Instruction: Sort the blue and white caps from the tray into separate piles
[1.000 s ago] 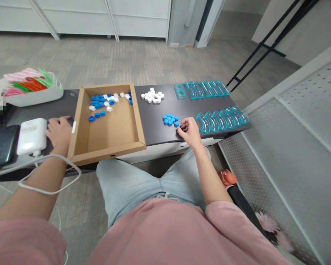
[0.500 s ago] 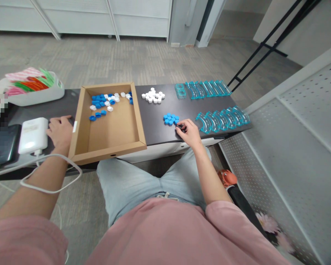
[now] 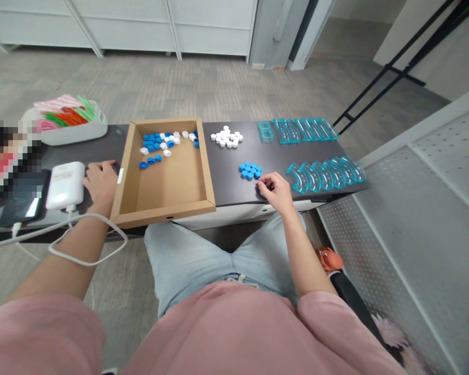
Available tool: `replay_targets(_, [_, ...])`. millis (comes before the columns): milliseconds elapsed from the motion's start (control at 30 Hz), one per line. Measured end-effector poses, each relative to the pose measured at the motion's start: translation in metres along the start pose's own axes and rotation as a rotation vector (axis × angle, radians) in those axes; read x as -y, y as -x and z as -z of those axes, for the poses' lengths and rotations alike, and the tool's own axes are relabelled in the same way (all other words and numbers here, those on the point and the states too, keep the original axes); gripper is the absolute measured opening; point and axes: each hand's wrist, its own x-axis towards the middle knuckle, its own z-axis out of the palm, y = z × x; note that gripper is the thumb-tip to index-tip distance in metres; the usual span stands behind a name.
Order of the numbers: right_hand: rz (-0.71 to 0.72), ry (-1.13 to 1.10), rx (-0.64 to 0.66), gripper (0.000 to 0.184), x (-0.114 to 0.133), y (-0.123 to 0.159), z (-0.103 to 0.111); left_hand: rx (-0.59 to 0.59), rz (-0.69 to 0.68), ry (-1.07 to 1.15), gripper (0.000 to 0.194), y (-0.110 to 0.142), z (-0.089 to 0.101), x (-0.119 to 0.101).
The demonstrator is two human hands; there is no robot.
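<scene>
My left hand [image 3: 102, 183] lies on the dark tabletop with its fingers spread, between a white power adapter [image 3: 65, 185] and the left wall of a shallow cardboard box [image 3: 210, 172]. Blue and white hexagonal pieces [image 3: 151, 161] lie loose inside the box, mostly toward its far side. My right hand [image 3: 277, 191] rests low over the table near its front edge, thumb and fingers curled together. Its fingertips are right beside a tight cluster of blue hexagonal pieces [image 3: 250, 170]; whatever they may pinch is hidden. Farther back sits a cluster of white hexagonal pieces [image 3: 226, 137].
Two rows of clear teal-edged plastic pieces, a straight row [image 3: 305, 130] and a curved row [image 3: 325, 174], line the table's right end. At left are a white basket [image 3: 74, 134] of colourful strips, a black phone [image 3: 25, 200] and a looping white cable [image 3: 119, 234] across my left forearm.
The whole view has shifted, so everything appears farther right. My right thumb and fingers have drawn closer together beside the blue cluster. My left hand stays by the box.
</scene>
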Motion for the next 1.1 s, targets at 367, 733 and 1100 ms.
replay_targets(367, [0.473, -0.123, 0.380, 0.019, 0.140, -0.094, -0.077, -0.016, -0.039, 0.023, 0.062, 0.007, 0.002, -0.001])
replay_targets(733, [0.549, 0.487, 0.647, 0.012, 0.218, -0.181, -0.243, -0.058, -0.077, 0.023, 0.062, 0.005, -0.005, 0.002])
replay_targets(1100, [0.401, -0.241, 0.654, 0.019, 0.173, -0.128, -0.145, -0.050, -0.063, 0.038, 0.060, 0.007, -0.002, 0.000])
